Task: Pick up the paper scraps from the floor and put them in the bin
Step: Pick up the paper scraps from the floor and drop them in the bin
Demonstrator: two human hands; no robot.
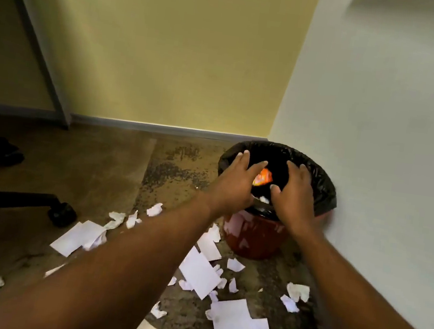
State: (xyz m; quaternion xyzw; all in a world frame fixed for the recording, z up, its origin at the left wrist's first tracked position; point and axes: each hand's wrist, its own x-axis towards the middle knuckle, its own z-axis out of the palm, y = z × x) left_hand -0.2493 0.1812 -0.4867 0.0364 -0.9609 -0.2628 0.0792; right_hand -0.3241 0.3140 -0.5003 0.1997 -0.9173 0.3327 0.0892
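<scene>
Both hands over the mouth of the red bin [252, 239], black liner [324, 187] folded over its rim. Left hand [238, 180] and right hand [294, 194] palm-down, fingers spread, gripping nothing. Orange wrapper [263, 177] and one white scrap [263, 198] inside. Paper scraps [200, 273] lie scattered on the floor [97, 175] just beside the bin. Chair caster [62, 213] to the left.

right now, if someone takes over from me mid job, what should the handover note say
Left hand and right hand: both open over the bin, holding nothing.
Done: a white scrap lies inside the bin, beside an orange item.
Left: many paper scraps on the floor before the bin, flat sheets and crumpled bits.
</scene>
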